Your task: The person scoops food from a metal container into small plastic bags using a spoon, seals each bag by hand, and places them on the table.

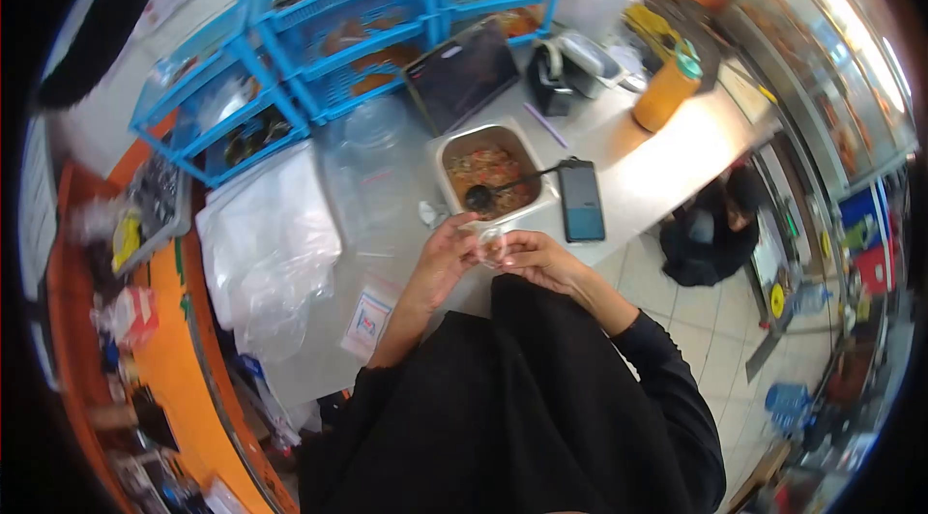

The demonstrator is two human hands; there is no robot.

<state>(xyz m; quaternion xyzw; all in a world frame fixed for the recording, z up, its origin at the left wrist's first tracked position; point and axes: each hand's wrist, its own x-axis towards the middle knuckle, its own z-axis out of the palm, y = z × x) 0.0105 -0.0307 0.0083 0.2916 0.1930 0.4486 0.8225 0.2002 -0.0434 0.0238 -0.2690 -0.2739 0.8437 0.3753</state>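
Between my two hands is a small clear plastic cup (491,247) with some reddish-brown food in it. My left hand (448,256) grips its left side, while the fingers of my right hand (541,261) pinch it from the right. Whether a lid sits on the cup is too blurred to tell. Just beyond it stands a steel pan (447,148) of chopped, reddish food (483,171). A black ladle (480,197) rests in the pan, its handle over the right rim. Right of the pan lies a phone (582,203).
Blue plastic racks (319,50) line the back of the metal table. A dark tablet (462,74) leans before them. Clear plastic bags (271,234) lie left, and an orange bottle (669,88) stands right. Another person (710,234) is low down beyond the table's right edge.
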